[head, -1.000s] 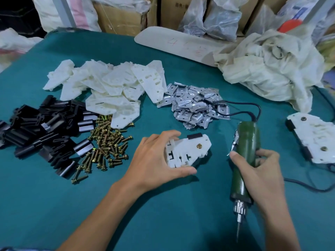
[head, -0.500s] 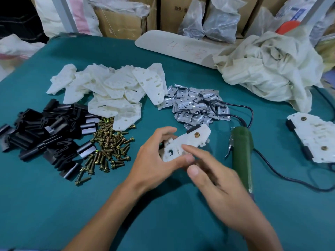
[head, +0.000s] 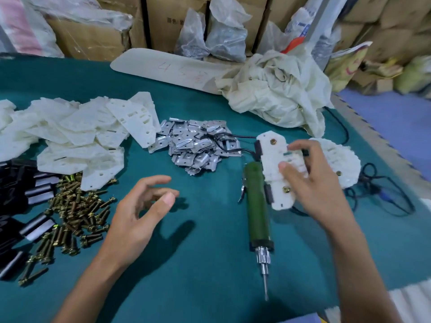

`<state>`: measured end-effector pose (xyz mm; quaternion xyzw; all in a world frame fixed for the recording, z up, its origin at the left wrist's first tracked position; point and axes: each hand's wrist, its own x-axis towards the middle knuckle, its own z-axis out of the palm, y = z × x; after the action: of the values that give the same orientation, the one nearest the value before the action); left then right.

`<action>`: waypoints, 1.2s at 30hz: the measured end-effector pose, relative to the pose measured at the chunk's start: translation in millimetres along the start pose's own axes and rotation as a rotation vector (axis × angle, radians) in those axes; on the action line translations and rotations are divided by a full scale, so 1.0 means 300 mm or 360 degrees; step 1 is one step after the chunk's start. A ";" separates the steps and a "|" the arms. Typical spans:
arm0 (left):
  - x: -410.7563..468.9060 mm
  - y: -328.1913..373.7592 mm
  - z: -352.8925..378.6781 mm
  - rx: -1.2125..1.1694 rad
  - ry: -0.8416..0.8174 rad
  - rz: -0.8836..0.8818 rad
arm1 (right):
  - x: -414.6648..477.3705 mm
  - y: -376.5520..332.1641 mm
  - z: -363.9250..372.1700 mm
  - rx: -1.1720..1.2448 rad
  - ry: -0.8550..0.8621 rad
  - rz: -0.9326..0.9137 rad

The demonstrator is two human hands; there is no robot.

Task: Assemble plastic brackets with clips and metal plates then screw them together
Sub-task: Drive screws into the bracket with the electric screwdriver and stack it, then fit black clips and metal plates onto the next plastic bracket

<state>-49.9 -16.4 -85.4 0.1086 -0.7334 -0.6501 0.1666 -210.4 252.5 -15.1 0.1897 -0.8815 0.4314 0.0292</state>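
Observation:
My right hand (head: pixel 312 183) grips an assembled white plastic bracket (head: pixel 272 164) with two brass screws and black clips, held above the table right of the green electric screwdriver (head: pixel 257 201). The screwdriver lies on the teal table, bit toward me. My left hand (head: pixel 137 215) hovers over the cloth with relaxed fingers and holds nothing. A pile of white brackets (head: pixel 77 138) lies at the left, metal plates (head: pixel 198 145) in the middle, brass screws (head: pixel 74 217) and black clips (head: pixel 16 206) at the far left. Another finished bracket (head: pixel 338 164) lies behind my right hand.
A crumpled cream cloth (head: pixel 277 89) and a long white board (head: pixel 163 68) sit at the back. The screwdriver's black cable (head: pixel 382 201) loops at the right, near the table edge. Cardboard boxes and plastic bags stand behind the table.
My right hand took the assembled bracket from my left hand and carried it right, toward the finished bracket. My left hand let go and opened. The view has shifted right.

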 end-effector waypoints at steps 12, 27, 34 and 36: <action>0.007 -0.012 0.015 0.0098 0.0001 -0.0056 | 0.224 0.314 -0.150 -0.0986 0.0380 0.0492; 0.068 0.001 -0.034 0.0642 0.0328 0.0044 | -0.207 -0.013 0.200 -0.0434 -0.0228 0.0252; 0.280 0.073 -0.171 0.1365 0.0385 0.0094 | -0.161 0.022 0.163 -0.0365 -0.0086 0.0298; 0.374 0.085 -0.196 0.1622 0.0299 0.0044 | -0.136 0.045 0.139 -0.0417 -0.0091 0.0297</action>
<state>-129.1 -109.2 -42.8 0.2241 -0.9402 -0.1955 0.1662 -172.8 240.4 -60.0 0.1137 -0.9445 0.3079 -0.0115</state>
